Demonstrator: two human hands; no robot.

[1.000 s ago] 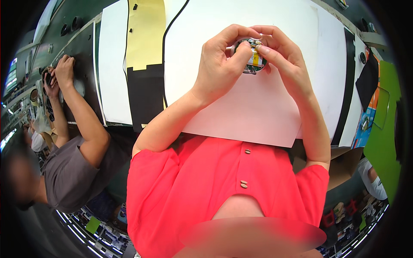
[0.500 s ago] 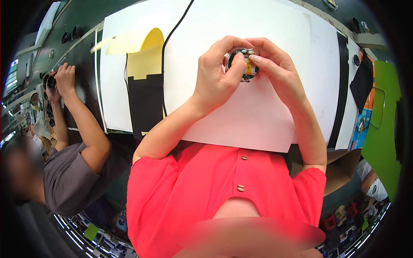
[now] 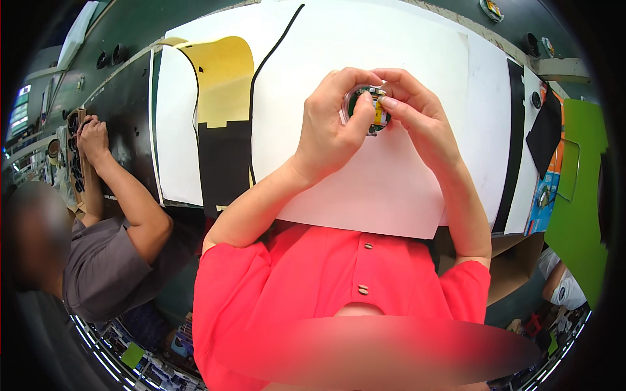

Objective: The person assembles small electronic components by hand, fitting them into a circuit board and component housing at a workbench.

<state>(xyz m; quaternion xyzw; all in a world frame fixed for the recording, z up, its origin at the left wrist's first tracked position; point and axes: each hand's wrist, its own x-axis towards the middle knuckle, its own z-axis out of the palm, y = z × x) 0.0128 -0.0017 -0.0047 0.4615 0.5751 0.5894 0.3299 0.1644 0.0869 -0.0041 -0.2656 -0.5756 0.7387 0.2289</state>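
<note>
Dark green bench [image 3: 150,32] runs across the far side of the scene, and most of it is covered by a large white sheet [image 3: 365,189] laid flat in front of the person in the red shirt [image 3: 313,293]. Both of that person's hands meet over the far middle of this sheet, closed around a small round part [image 3: 366,107] with a clear rim, a green board inside and a yellow piece on it. The left hand [image 3: 329,127] wraps the part from the left, thumb and curled fingers pinching its edge; the right hand [image 3: 417,120] grips it from the right, with a fingertip pressed on the yellow piece. The part is held between the fingers; whether it is lifted clear of the sheet cannot be told. To the left lies a yellow and black sheet [image 3: 225,130], its far end curling up, with a thin black cord [image 3: 267,65] running along its right side. Far left, a co-worker in a grey shirt [image 3: 104,267] reaches one hand [image 3: 91,137] to a row of small dark parts [image 3: 73,156]. At the right edge sit black strips [image 3: 515,130] and a green panel [image 3: 577,195].
</note>
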